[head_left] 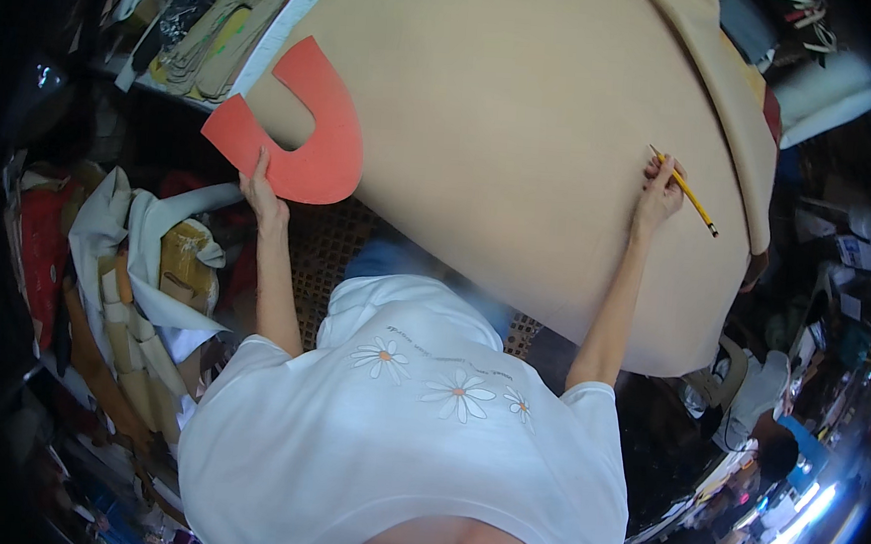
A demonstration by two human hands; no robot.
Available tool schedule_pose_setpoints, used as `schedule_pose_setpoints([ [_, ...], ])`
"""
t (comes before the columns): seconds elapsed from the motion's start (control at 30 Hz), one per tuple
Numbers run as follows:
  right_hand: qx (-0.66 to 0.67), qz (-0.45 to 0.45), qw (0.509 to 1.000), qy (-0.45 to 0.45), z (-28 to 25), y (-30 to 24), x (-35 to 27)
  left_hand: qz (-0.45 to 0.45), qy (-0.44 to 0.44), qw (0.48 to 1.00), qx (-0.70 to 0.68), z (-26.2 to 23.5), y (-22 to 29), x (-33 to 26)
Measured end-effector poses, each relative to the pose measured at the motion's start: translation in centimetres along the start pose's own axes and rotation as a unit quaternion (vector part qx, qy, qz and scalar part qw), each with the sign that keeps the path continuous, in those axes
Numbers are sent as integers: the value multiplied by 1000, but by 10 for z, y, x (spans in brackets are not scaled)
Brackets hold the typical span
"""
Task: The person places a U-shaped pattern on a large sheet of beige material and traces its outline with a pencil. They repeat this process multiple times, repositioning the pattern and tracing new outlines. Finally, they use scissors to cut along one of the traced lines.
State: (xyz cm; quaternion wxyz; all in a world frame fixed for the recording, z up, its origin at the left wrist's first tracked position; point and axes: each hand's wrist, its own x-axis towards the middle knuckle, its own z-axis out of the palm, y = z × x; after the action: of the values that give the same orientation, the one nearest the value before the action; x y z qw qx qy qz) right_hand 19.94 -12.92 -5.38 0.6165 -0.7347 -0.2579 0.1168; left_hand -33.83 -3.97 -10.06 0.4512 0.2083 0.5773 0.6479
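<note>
My left hand (264, 190) grips the lower edge of a flat red U-shaped template (331, 146), held over the near left edge of a large tan leather sheet (505, 107). The template's two arms point up and to the left. On the right side of the sheet, my right hand (663, 191) is closed around a yellow pencil (692, 196). The pencil's tip points away from me and to the left, and its dark end points toward me and to the right. Whether the tip touches the leather, I cannot tell.
Stacked tan U-shaped pieces (226, 35) lie at the far left beside a white ruler-like strip (283, 28). Rolled material (133, 323) stands in a heap on the left. The sheet's right edge folds up (729, 120). White rolls (833, 102) lie beyond it.
</note>
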Motion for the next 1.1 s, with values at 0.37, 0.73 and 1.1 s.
schedule_pose_setpoints([
  [0.37,-28,-16,998,-63,23,-5,-38,-200,6,955,-220,-24,-14,14],
  [0.73,-56,-54,963,-259,83,-58,-174,-235,-229,873,-360,35,-4,17],
  [1.1,17,-120,971,-204,94,-36,-182,-251,-369,855,-263,115,-49,21],
])
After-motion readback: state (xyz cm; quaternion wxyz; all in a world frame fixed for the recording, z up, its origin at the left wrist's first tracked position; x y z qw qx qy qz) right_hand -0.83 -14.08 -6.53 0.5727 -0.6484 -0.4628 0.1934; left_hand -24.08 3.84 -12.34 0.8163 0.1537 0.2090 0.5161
